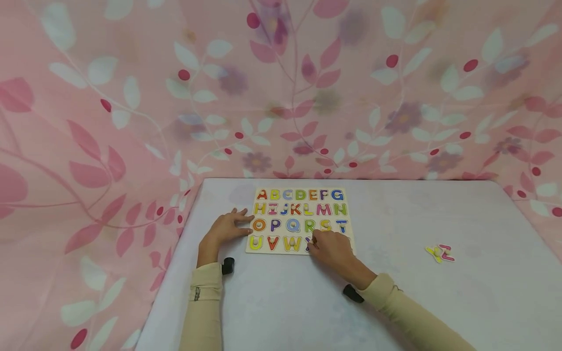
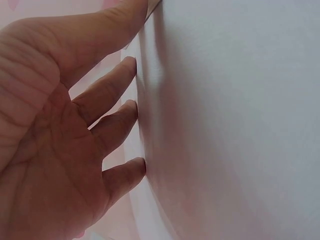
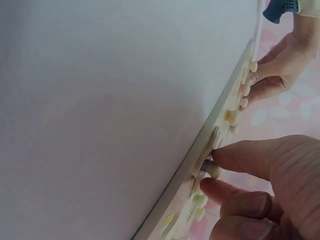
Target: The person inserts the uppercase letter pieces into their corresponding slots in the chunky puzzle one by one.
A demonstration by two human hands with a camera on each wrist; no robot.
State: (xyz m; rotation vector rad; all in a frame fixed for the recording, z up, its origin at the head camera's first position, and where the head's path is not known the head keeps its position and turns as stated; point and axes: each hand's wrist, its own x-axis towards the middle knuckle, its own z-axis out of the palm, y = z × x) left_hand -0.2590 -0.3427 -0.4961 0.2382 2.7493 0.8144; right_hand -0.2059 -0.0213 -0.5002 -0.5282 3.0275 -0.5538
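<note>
A wooden alphabet puzzle board [image 1: 300, 253] lies on the table, its colored letters carrying small round knobs. With spread fingers, my left hand [image 1: 225, 228] rests at the board's left edge; in the left wrist view its fingertips [image 2: 131, 107] meet the white cloth. Over the board's bottom right corner, my right hand [image 1: 332, 247] pinches the knob [image 3: 214, 171] of the purple letter X piece [image 1: 308, 242] between thumb and index finger. In the right wrist view that piece sits at the board's surface; whether it lies fully flush I cannot tell. My right hand hides the spots beyond X.
Two loose letter pieces, a yellow Y [image 1: 433, 253] and a pink Z [image 1: 448, 254], lie touching or overlapping on the table's right side. White cloth covers the table [image 1: 395, 214]. A pink floral curtain [image 1: 281, 97] hangs behind and at the left. Each wrist wears a black device.
</note>
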